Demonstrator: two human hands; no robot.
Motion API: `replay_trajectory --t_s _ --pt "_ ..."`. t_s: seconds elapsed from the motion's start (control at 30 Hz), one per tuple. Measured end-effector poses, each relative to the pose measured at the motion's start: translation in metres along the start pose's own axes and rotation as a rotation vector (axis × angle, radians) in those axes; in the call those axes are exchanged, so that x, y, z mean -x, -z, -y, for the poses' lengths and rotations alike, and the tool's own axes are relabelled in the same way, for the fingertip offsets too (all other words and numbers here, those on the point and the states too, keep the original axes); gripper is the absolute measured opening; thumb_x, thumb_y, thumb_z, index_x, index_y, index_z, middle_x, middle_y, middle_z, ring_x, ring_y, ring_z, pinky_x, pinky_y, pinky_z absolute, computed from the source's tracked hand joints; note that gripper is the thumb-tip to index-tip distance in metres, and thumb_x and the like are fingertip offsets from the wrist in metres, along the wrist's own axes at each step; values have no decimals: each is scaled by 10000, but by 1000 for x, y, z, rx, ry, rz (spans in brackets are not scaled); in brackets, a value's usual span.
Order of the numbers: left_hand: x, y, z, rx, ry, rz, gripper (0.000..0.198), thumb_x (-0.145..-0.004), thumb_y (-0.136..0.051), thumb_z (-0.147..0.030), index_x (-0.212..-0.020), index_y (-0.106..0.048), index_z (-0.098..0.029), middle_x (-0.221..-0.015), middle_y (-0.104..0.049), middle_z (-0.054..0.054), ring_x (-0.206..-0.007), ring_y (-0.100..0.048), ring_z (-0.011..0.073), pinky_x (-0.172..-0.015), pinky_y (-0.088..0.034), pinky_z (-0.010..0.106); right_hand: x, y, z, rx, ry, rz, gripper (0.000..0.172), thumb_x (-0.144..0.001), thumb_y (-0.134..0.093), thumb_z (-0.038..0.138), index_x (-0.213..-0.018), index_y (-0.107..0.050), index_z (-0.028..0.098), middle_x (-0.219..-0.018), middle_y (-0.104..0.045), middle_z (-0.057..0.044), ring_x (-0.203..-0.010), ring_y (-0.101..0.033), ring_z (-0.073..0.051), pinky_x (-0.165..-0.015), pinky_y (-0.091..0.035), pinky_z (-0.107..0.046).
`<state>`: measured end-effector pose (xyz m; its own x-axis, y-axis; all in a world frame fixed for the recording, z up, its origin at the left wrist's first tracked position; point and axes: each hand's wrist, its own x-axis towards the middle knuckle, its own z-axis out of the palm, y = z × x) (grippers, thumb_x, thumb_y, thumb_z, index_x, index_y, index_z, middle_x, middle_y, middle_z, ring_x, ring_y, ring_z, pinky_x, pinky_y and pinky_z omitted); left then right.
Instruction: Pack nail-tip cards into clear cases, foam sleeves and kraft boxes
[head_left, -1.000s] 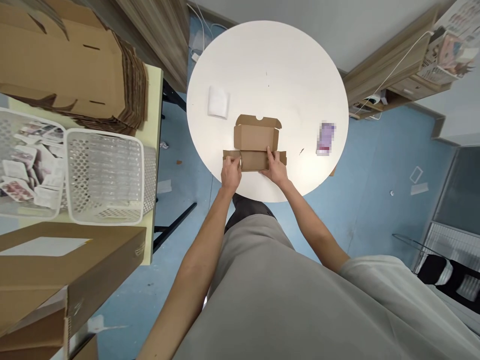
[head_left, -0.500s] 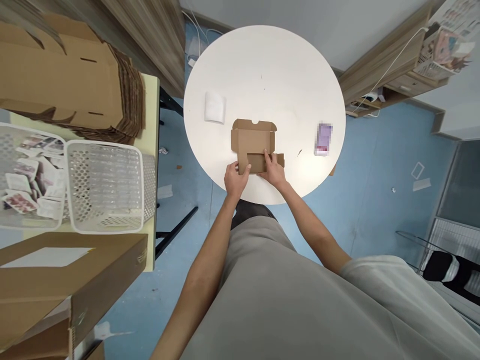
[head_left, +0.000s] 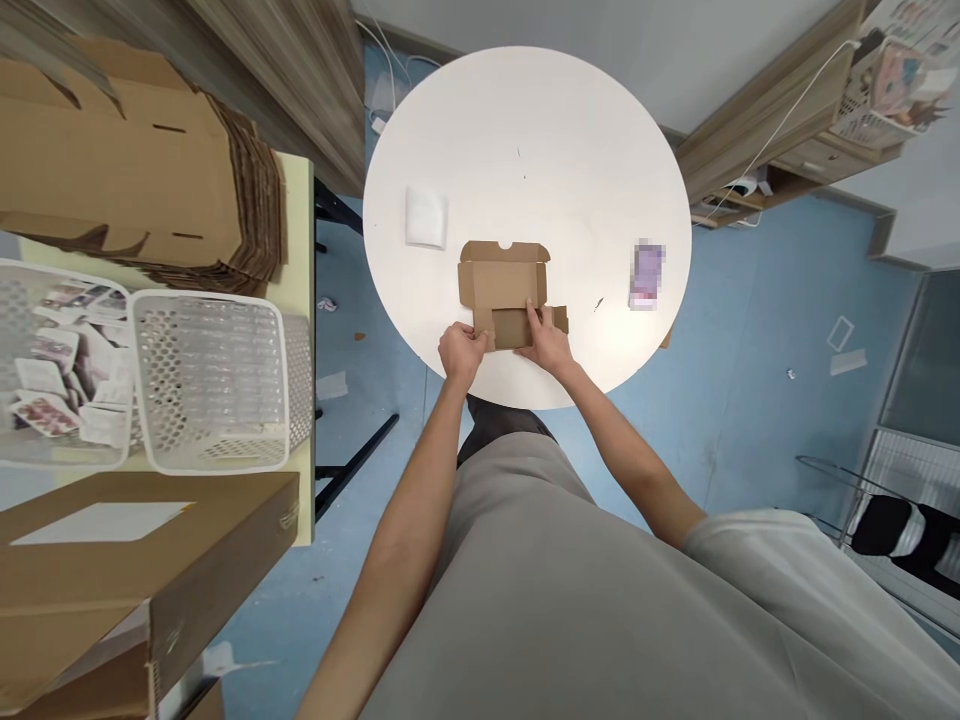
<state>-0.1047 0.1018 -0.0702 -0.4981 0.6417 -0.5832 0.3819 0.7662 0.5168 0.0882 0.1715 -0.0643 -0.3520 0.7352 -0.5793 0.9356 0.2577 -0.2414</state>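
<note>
A small brown cardboard box (head_left: 510, 285) lies partly folded near the front edge of the round white table (head_left: 585, 130), its lid panel spread flat away from me. At its left end, my left hand (head_left: 460, 352) pinches the side flap between thumb and fingers. My right hand (head_left: 549, 342) grips the right end, one finger reaching over the inside and the others on the right wall, where a flap sticks out. Left of the box's far side lies a white square packet (head_left: 426, 217). A blurred purple item (head_left: 647, 273) rests at the table's right.
To my left, a pale yellow table (head_left: 298, 220) carries a stack of flat cardboard boxes (head_left: 127, 160). White baskets there hold small packets (head_left: 49, 375) and clear plastic packs (head_left: 225, 360). A large carton (head_left: 225, 560) stands in front. Shelving (head_left: 810, 160) runs along the right.
My left hand has shifted slightly left, and the left flap now shows outside the box wall. My right hand stays in place on the right end.
</note>
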Motion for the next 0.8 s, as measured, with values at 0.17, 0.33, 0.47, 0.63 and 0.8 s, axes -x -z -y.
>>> replay_trajectory --t_s 0.17,0.33,0.47,0.63,0.8 --pt "-4 0 2 -3 0 -3 72 -939 -734 -279 -945 -666 -254 -1045 -822 76 -1044 -766 298 -986 -590 435 -14 3 -4 25 22 18 1381 -861 -922 573 -1844 3 281 -1847 -227 -282 -1258 -745 -480 -996 -668 -601" --pt "-9 -4 4 -105 -25 -15 77 -956 -634 -167 -968 -657 -239 -1079 -780 113 -1076 -738 314 -983 -574 450 -16 2 -4 33 39 26 1378 -862 -922 578 -1845 3 295 -1856 -227 -264 -1281 -736 -477 -986 -676 -582" --pt "-8 -8 2 -169 -68 -39 84 -968 -612 -154 -1014 -649 -214 -1181 -740 163 -1122 -714 337 -1008 -557 473 -8 -3 -3 17 41 -12 1257 -928 -857 576 -1848 -45 302 -1841 -293 -239 -1235 -759 -439 -952 -687 -538" --pt "-5 -10 1 -162 -71 -58 100 -960 -603 -142 -1018 -633 -217 -1181 -716 170 -1132 -703 353 -1007 -552 480 2 -8 -1 -39 37 -49 1108 -1003 -739 615 -1848 -98 295 -1830 -324 -216 -1252 -749 -433 -961 -685 -553" --pt "-5 -10 1 -148 -66 -57 102 -963 -607 -159 -1037 -637 -223 -1191 -703 160 -1155 -693 361 -1019 -557 492 26 -3 -16 -176 119 -175 997 -1024 -706 570 -1830 -184 299 -1802 -349 -182 -1550 -534 -415 -1152 -606 -592"
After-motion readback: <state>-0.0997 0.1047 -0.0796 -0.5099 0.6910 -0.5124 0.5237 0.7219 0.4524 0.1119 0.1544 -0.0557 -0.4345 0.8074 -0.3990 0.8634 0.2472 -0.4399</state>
